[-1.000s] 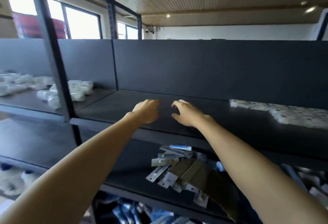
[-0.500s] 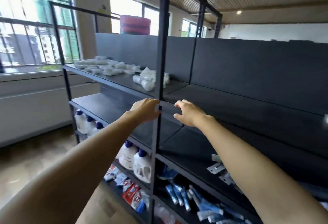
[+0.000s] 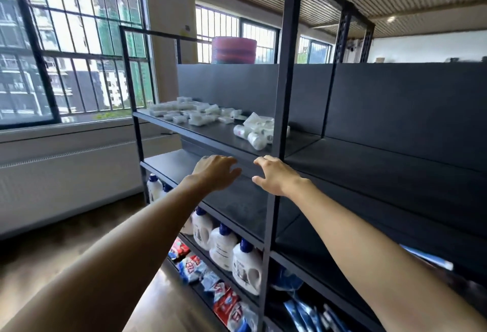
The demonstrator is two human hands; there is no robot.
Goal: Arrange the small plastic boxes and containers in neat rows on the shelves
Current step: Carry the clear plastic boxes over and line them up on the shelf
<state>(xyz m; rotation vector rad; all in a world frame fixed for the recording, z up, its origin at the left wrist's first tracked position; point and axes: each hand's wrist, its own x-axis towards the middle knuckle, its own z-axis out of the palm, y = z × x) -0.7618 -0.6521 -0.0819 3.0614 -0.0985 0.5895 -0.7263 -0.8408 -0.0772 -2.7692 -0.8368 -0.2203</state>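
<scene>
Both hands empty, fingers loose & apart: left hand (image 3: 214, 171), right hand (image 3: 274, 173), held out in front of upper shelf (image 3: 210, 134). Small white plastic containers (image 3: 200, 115) scattered there, prob. unsorted (blurry).

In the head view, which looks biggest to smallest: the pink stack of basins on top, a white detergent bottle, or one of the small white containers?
1. Pink stack of basins.
2. White detergent bottle, though it is nearer the camera, so these two are unsure.
3. Small white container, clearly smallest.
</scene>
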